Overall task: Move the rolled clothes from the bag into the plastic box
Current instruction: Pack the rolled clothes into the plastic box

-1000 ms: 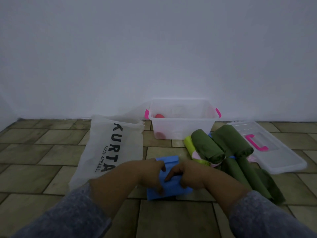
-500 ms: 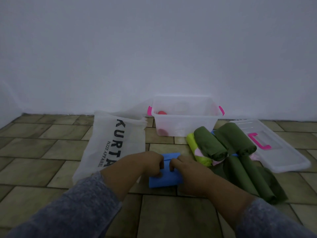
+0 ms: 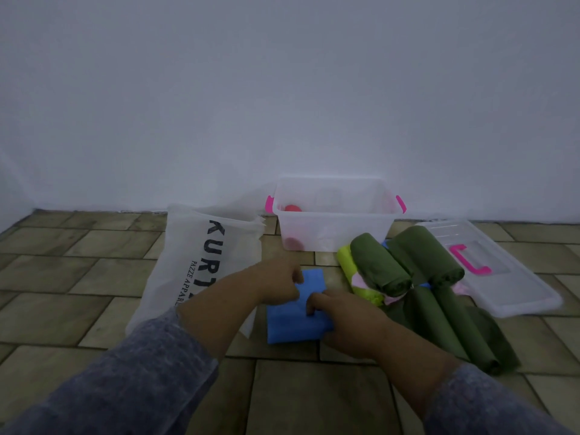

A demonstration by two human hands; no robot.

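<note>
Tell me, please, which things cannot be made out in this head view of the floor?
1. Bag: head view, the left forearm covers the end of its print.
2. Plastic box: its frosted wall blurs the red thing inside.
3. Blue cloth: the left hand and right hand cover its middle; their grip is unclear.
4. Green rolls: they hide most of a pink cloth beneath.

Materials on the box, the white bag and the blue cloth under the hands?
Box: rigid plastic, milky and see-through, with a smooth, slightly glossy wall. White bag: probably non-woven fabric; it is matte with soft creases and printed black lettering. Blue cloth: soft, matte fabric that lies flat in folds; the weave is too blurred to tell.
</note>
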